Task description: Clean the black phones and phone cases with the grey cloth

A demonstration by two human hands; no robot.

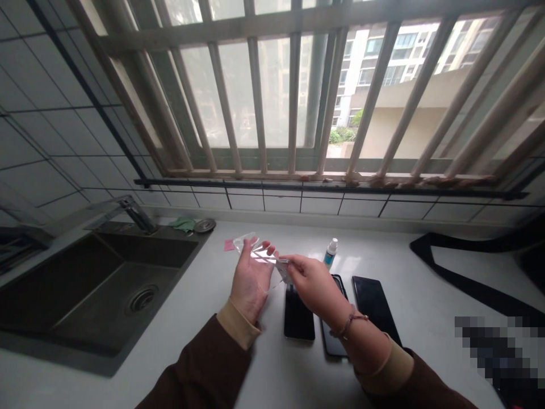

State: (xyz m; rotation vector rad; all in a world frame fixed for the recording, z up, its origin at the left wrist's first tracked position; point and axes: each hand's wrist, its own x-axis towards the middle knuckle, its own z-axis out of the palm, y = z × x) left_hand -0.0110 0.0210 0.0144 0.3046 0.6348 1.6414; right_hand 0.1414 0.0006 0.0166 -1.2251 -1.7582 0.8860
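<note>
- Head view: from my remote seat, a clear plastic piece hangs over the worktop; glare leaves me unsure whether it is a case or a film.
- Handling: I judge it light, thin and springy, slick across its faces, easily smudged or creased; I would favour its rim for a hold.
- Left hand: palm upturned, thumb raised, fingers loosely curled, cradling the clear plastic piece.
- Right hand: thumb and forefinger pinched narrow on a small whitish piece, beside my left fingertips; forearm slanting in above a dark phone.
</note>
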